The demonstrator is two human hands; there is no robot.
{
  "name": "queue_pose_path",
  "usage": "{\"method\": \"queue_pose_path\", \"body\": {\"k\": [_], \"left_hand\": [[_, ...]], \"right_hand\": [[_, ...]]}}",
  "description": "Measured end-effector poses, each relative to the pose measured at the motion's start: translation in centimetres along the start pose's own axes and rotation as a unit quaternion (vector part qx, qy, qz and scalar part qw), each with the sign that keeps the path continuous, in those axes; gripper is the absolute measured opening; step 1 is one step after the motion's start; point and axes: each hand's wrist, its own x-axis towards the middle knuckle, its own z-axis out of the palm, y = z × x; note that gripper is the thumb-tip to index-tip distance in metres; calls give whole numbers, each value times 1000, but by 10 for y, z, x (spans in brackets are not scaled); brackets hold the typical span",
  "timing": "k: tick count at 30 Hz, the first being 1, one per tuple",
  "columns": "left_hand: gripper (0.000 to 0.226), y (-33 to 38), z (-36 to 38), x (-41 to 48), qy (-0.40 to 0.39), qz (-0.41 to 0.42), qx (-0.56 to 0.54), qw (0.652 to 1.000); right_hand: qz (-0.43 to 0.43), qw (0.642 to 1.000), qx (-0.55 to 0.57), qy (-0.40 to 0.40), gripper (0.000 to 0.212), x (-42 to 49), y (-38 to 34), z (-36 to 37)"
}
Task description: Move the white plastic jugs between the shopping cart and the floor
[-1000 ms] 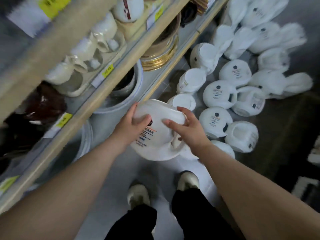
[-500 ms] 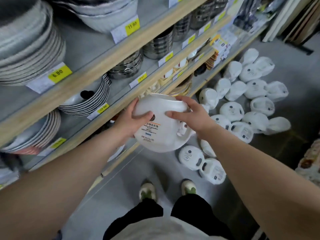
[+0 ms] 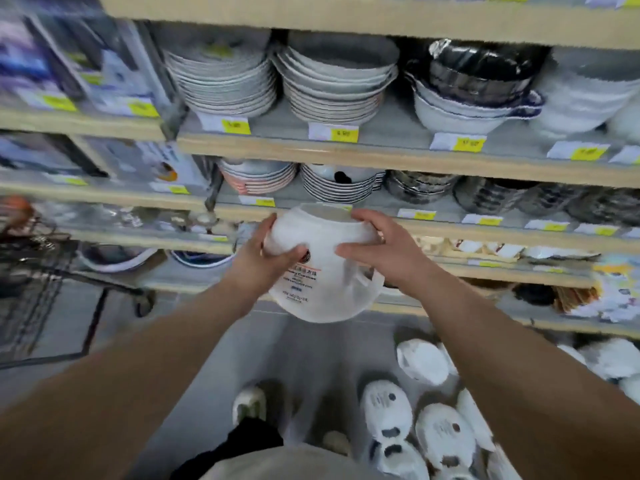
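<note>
I see the round white plastic jug with a printed label (image 3: 323, 289) held in mid-air before the wooden shelves (image 3: 346, 152), above the grey floor (image 3: 311, 358). The left hand (image 3: 265, 259) and the right hand (image 3: 375, 252) grip its sides, fingers curled round it. More white jugs (image 3: 388, 410) lie on the floor at lower right. A dark wire shopping cart (image 3: 31, 299) stands at the left, and stacked bowls (image 3: 332, 84) fill the shelves.

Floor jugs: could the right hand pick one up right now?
Probably not yet: the right hand and left hand both hold a raised jug. The floor jugs lie uncovered below, so a freed hand could likely reach down.
</note>
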Motion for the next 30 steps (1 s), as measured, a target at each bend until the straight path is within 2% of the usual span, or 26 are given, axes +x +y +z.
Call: {"method": "queue_pose_path", "body": {"k": [3,7,11,15,18,19,22,26,30], "left_hand": [[79,-14,-51,-31,69,-19,-55,996],[89,-39,-127,-72,141,-29,-112,983],[77,-69,-207,-117,218,-24,-130,967],[87,-105,-295,-162,280,-16,-159,947],[69,-125,-363,-193,323,-17,-165,932],[71,-131,-384,-202,337,-16,-163,927],[96,-149,-441,-225,374,-16,-166,912],[83,-166,-509,-234,405,-26,-146,902],[80,-186,-573,-212,419,-40,-137,897]], "right_hand": [[-18,996,-12,-83,64,4,-20,51],[-58,981,-44,-178,65,3,-51,130],[-94,957,-85,-262,71,-1,-78,228],[-127,935,-116,-310,73,-18,-106,338],[-135,919,-112,-353,71,-36,-126,419],[-141,913,-111,-366,69,-42,-133,444],[-156,896,-130,-395,71,-54,-154,512],[-163,866,-159,-445,82,-48,-177,589],[-154,847,-165,-481,87,-19,-195,659]]}}
